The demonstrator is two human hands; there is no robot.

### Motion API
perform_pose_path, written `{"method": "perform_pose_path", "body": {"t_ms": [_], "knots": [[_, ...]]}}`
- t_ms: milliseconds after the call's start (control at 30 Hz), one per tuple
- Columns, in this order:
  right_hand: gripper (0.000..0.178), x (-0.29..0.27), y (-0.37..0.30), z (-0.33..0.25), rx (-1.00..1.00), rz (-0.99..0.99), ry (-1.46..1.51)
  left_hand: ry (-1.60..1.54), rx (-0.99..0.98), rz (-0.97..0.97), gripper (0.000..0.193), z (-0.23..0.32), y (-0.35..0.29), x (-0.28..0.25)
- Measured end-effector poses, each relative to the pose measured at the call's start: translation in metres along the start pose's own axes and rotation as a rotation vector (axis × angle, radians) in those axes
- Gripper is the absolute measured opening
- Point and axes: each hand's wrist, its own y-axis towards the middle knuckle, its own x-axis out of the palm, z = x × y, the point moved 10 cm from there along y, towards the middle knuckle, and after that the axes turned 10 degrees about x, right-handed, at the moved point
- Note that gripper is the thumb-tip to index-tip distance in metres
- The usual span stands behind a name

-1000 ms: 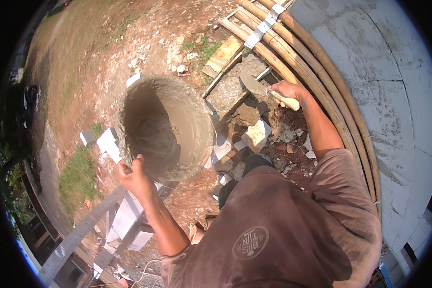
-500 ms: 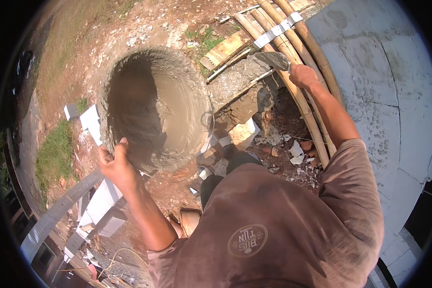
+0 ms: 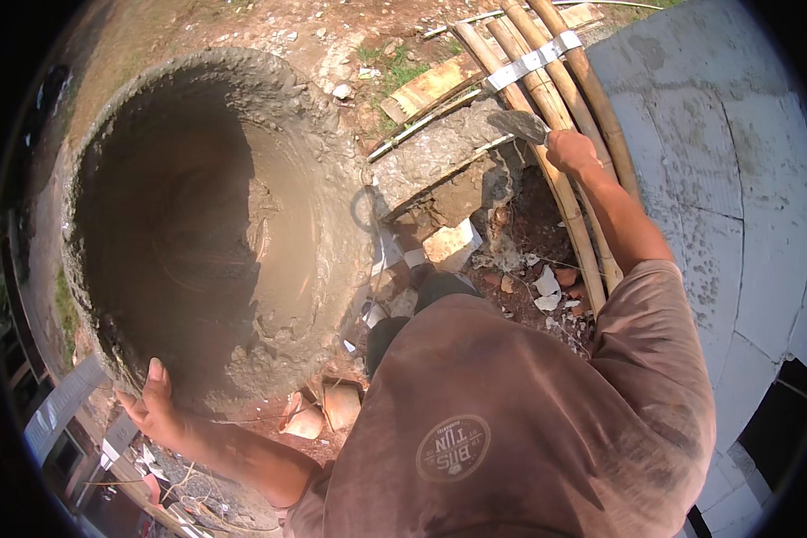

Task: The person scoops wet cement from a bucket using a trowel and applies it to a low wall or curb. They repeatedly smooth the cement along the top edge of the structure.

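My left hand (image 3: pixel 157 411) grips the near-left rim of a large mortar bucket (image 3: pixel 323 323), its thumb over the edge and its fingers mostly hidden outside. The bucket is tilted, with wet grey mortar (image 3: pixel 282 242) lining its inside and a dark shadow across the left half. At the upper right, my right hand (image 3: pixel 572 152) is closed round the handle of a trowel (image 3: pixel 518 125). The trowel's blade points left, over the end of a mortar-covered ledge (image 3: pixel 439 148) beside the bamboo poles.
Several bamboo poles (image 3: pixel 565 99), bound by a pale strap (image 3: pixel 533 61), run between the ledge and a grey block wall (image 3: pixel 690 179) on the right. Broken tile and rubble (image 3: pixel 547 282) lie below the ledge. Wooden boards (image 3: pixel 430 88) rest beyond it.
My left hand has brought the bucket up and to the left, so it looks much larger. The right hand and trowel have shifted only slightly.
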Motion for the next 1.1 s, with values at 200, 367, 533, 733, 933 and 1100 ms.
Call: {"method": "perform_pose_path", "body": {"t_ms": [200,367,533,733,933,1100], "knots": [[0.026,-0.002,-0.003,-0.053,-0.133,0.035,-0.004,0.301,-0.062,0.139,0.088,0.018,0.003,-0.083],[0.028,0.014,0.010,-0.052,-0.150,0.029,-0.053,0.338,0.013,0.166,0.080,0.018,0.004,-0.162],[0.026,0.021,0.019,-0.048,-0.147,0.050,-0.019,0.346,0.074,0.125,0.070,0.036,-0.015,-0.203],[0.039,-0.007,-0.039,-0.028,-0.043,0.091,0.290,0.359,-0.014,0.264,0.070,0.031,-0.050,-0.307],[0.040,-0.002,-0.064,-0.042,-0.069,0.048,0.267,0.460,-0.074,0.340,0.073,0.033,-0.097,-0.300],[0.039,0.011,-0.083,-0.173,-0.431,-0.029,0.190,0.557,-0.235,0.420,0.066,0.035,-0.130,-0.280]]}}
